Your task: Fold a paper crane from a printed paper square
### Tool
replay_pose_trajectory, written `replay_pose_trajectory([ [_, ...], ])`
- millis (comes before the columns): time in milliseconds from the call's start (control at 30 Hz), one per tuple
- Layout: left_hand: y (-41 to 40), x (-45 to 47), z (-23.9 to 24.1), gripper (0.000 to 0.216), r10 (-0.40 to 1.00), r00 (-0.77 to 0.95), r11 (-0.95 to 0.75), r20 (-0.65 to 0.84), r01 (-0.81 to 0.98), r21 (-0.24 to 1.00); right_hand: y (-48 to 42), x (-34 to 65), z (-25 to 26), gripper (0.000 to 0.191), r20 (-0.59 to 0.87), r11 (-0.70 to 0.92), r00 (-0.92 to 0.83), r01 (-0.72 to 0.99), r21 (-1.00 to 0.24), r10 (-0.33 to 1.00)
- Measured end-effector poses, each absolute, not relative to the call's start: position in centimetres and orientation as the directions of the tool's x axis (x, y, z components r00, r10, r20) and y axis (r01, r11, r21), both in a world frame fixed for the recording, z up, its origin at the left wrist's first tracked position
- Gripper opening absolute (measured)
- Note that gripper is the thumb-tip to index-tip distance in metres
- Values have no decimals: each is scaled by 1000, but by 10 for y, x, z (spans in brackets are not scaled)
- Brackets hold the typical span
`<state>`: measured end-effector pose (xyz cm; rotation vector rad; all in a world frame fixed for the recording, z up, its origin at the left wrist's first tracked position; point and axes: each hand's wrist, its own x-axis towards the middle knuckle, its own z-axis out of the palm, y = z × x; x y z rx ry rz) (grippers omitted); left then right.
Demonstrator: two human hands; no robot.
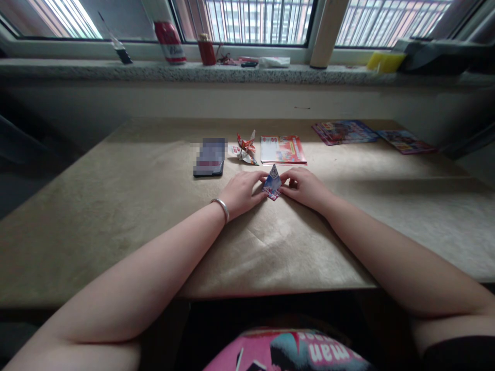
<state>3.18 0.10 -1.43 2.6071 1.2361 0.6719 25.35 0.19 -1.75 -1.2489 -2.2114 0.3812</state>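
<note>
A small kite-shaped piece of folded paper [273,183], printed in blue, white and red, is between my two hands on the table. My left hand [244,191], with a silver bangle at the wrist, pinches its left edge between thumb and fingers. From the other side, my right hand [303,186] grips the right edge with its fingers curled. Just beyond the hands lie folded paper cranes [246,148] in red and white, and a stack of printed paper sheets [283,150]. A dark phone [211,157] with a blurred screen rests left of the cranes.
The beige table [116,221] reaches to the wall below the window. Colourful printed sheets [346,132] lie at the back right. On the stone sill [240,76] stand a red and white can [170,44], a red bottle-like object [206,50] and a yellow item [385,62].
</note>
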Motion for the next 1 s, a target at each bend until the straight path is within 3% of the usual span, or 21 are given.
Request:
replay_pose_trajectory([
  [100,2,32,-17,43,763,538,-646,357,652,398,-1,251,-19,21,328,431,-294,739,-518,898],
  [200,2,31,-19,40,752,533,-658,388,640,396,-4,250,-18,15,326,425,-298,785,-452,897],
  [367,2,30,-17,15,702,595,-701,391,675,231,-6,250,-13,17,324,537,-438,763,-360,839],
  [533,1,32,-12,18,626,660,-761,415,634,141,-8,248,-11,27,303,599,-519,729,-331,800],
  [667,0,34,-9,20,613,684,-779,396,607,158,-9,245,-12,17,318,651,-568,672,-352,759],
  [1000,6,30,-17,13,776,547,-623,314,742,248,-5,245,-17,7,377,649,-531,654,-388,759],
])
